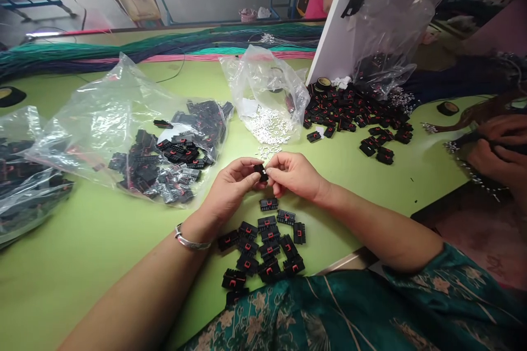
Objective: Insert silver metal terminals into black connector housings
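Between thumb and fingers, my left hand (234,185) pinches a small black connector (261,172) above the green table. My right hand (294,175) is closed at the connector's right side, its thumb and index finger pressed together around a tiny white piece (264,171). Several black connectors with red clips (269,236) lie in a loose group below my hands, near the table's front edge. Just beyond my hands, small white pieces (269,123) spill from an open clear bag (284,74).
Clear bags of black connectors (94,115) lie at the left. At the right, a connector pile (349,109) sits by an upright white board (331,33). Coloured wires (164,46) run along the back. Another person's hands (500,151) work at the far right, near a tape roll (447,108).
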The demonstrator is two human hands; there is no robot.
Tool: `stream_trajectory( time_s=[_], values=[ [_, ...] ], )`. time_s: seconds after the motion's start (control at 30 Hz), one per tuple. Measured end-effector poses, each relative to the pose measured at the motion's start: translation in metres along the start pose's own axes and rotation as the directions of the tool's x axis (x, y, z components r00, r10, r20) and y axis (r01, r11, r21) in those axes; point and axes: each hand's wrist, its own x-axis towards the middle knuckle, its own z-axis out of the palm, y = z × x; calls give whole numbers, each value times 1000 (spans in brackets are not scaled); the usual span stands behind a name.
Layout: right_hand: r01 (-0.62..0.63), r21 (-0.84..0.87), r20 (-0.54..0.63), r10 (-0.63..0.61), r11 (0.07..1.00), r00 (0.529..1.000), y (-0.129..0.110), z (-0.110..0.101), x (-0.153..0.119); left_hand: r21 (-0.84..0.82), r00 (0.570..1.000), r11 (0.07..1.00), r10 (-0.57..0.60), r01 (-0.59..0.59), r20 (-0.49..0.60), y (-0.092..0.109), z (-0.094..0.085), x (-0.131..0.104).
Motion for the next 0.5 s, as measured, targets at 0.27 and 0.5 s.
stream_trajectory(
  time_s=[0.27,0.5],
  values=[
    [-31,-116,14,32,993,999,2,-1,1,175,999,984,23,-17,-32,4,7,-4],
    [39,-340,-58,-62,940,996,7,3,2,224,996,974,39,-20,-77,4,10,-5]
  ],
)
